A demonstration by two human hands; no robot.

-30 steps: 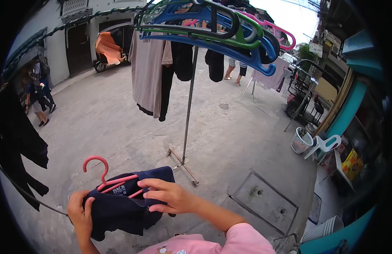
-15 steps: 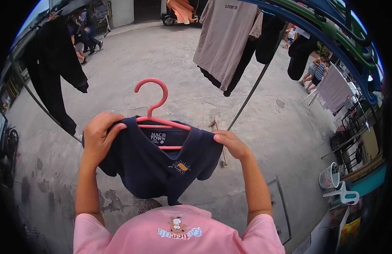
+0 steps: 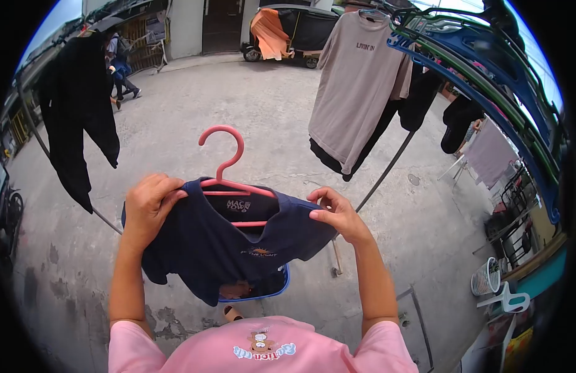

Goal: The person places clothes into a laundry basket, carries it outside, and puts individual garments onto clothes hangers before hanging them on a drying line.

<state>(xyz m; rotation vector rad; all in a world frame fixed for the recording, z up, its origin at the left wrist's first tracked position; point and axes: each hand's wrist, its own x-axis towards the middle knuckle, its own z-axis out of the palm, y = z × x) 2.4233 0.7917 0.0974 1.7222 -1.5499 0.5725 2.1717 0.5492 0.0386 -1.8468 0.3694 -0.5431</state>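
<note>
A navy T-shirt (image 3: 204, 255) with a small sun print hangs on a pink plastic hanger (image 3: 229, 184), whose hook points up. My left hand (image 3: 150, 208) pinches the shirt's shoulder at the left. At the other shoulder, my right hand (image 3: 341, 217) has its thumb and fingers closed on the fabric near the sleeve. The hanger's bars show through the neck opening; its ends are covered by the shirt. Partly hidden beneath the shirt, a blue-rimmed basket (image 3: 287, 287) holds dark cloth on the ground.
Black trousers (image 3: 79, 118) hang at the left. A grey-brown T-shirt (image 3: 362, 87) and several blue and green hangers (image 3: 481, 62) hang at the upper right. A metal pole (image 3: 387, 171) slants nearby. A white basket (image 3: 485, 278) and plastic chair (image 3: 510, 299) stand right. A person walks far left.
The view has tilted up, showing more of the parked vehicle and hanging clothes. The shirt has shifted and flared slightly, and the blue-rimmed basket shows below. Both hands keep hold of the shirt.
</note>
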